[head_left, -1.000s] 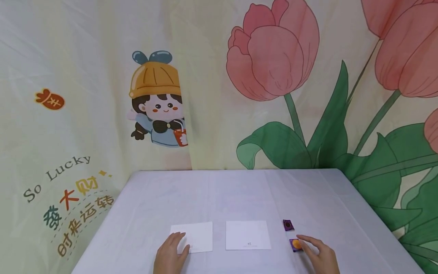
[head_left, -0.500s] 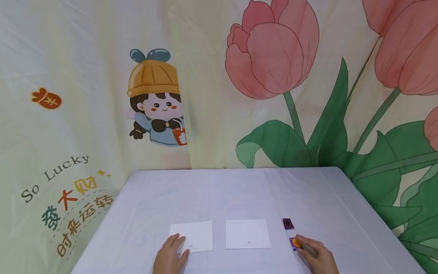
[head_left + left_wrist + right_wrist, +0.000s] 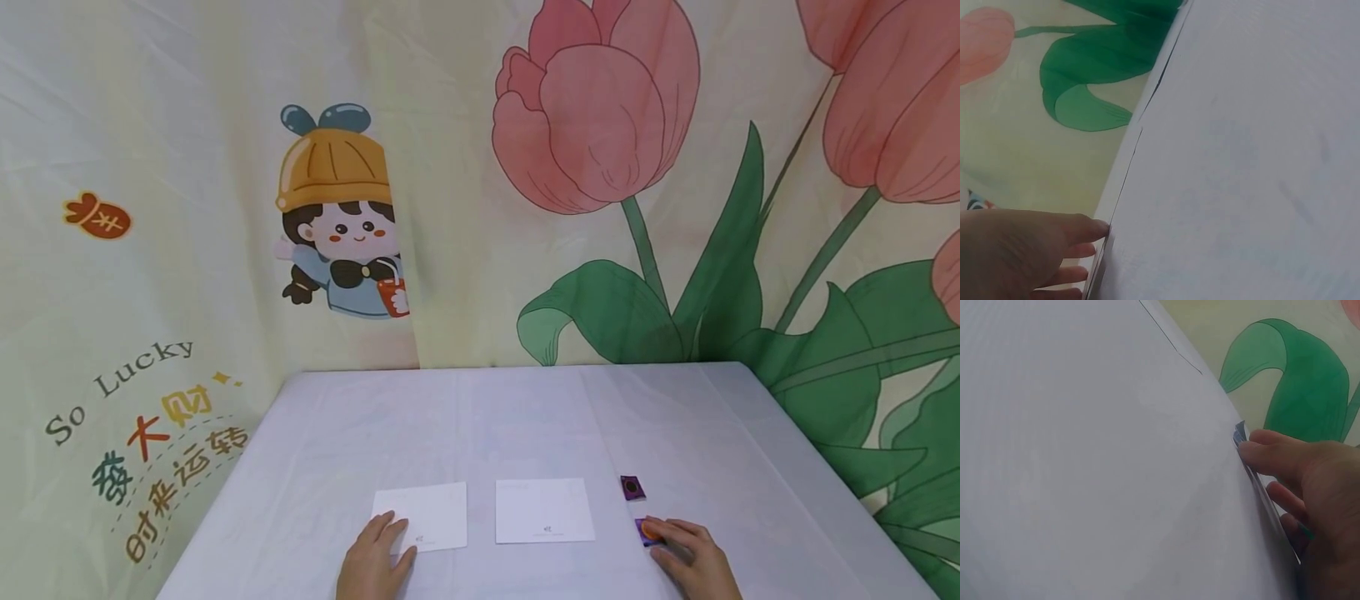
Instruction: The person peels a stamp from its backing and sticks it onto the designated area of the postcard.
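A white card [image 3: 438, 508] with small grey print at its lower edge lies on the table, and my left hand [image 3: 375, 557] rests over its near left corner, fingers spread. In the left wrist view the thumb and fingertips [image 3: 1099, 227] stay low at the table surface. My right hand [image 3: 693, 557] pinches a small purple packet [image 3: 642, 535] with an orange disc on its front, thumb at the near side, fingers over the right side. The right wrist view shows a bit of the packet [image 3: 1239, 432] sticking out past the fingertips.
A second white card [image 3: 544, 508] lies right of the first, with a gap between them. Farther back on the right is another small purple packet [image 3: 632, 487], with a dark centre. The white-covered table [image 3: 480, 425] ends at a printed curtain [image 3: 465, 183].
My right hand's fingers have come down over the orange-disc packet and closed in on it. The left hand stays on its card. The head view has tilted slightly.
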The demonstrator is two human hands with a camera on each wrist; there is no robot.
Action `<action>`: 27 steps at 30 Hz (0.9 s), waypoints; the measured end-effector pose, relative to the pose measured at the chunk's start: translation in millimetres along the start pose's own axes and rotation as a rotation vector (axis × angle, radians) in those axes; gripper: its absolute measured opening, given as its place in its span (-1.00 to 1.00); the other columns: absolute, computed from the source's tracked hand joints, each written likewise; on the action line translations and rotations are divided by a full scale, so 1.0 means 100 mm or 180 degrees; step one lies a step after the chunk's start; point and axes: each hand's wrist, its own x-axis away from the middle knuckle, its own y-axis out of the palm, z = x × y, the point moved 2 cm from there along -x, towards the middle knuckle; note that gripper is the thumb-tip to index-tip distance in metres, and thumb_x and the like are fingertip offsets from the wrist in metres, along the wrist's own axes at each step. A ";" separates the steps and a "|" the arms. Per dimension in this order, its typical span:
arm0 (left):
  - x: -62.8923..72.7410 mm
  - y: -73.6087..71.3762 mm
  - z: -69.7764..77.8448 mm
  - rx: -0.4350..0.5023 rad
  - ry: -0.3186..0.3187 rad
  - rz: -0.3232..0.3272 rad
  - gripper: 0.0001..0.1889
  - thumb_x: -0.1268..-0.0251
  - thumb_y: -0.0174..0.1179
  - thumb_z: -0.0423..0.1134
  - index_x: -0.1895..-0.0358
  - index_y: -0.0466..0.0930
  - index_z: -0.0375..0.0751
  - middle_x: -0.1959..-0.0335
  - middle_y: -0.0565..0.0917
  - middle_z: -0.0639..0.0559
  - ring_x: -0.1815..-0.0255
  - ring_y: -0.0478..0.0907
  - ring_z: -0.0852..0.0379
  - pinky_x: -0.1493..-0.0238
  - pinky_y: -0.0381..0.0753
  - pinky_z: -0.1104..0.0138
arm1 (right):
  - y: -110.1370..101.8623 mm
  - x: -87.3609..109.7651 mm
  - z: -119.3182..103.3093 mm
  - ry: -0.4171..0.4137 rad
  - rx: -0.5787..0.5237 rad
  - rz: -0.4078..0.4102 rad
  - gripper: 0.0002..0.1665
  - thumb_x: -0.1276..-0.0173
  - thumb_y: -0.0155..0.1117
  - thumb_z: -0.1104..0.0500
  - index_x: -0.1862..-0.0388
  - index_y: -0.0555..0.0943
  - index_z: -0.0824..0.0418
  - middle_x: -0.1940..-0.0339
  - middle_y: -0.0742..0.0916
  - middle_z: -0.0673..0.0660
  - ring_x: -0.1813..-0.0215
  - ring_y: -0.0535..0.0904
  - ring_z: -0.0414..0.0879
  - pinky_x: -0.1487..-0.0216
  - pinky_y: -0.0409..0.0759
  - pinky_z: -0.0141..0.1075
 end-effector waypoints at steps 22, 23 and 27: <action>-0.01 0.04 0.01 -0.0042 -0.0041 -0.0088 -0.61 0.10 0.41 -0.18 0.14 0.63 -0.25 0.02 0.56 -0.23 -0.08 0.43 -0.23 -0.02 0.39 -0.05 | -0.01 0.01 -0.01 -0.0167 -0.0103 0.0158 -0.68 -0.03 0.41 0.32 0.20 0.71 0.05 0.06 0.68 0.06 -0.16 0.37 0.09 -0.13 0.26 0.11; 0.00 0.04 0.01 -0.0020 -0.0006 -0.0053 -0.62 0.11 0.41 -0.19 0.15 0.63 -0.25 0.03 0.56 -0.23 -0.07 0.44 -0.23 -0.01 0.40 -0.05 | -0.01 0.01 -0.01 -0.0182 -0.0109 0.0167 -0.69 -0.04 0.41 0.31 0.20 0.71 0.05 0.07 0.69 0.05 -0.15 0.37 0.09 -0.13 0.26 0.10; 0.00 0.04 0.01 0.0018 0.0054 0.0006 -0.62 0.11 0.41 -0.19 0.16 0.63 -0.25 0.03 0.56 -0.23 -0.06 0.44 -0.24 0.00 0.40 -0.06 | 0.00 0.01 -0.01 -0.0268 -0.0111 0.0226 -0.73 -0.04 0.42 0.26 0.22 0.72 0.03 0.10 0.70 0.01 -0.13 0.39 0.05 -0.13 0.27 0.07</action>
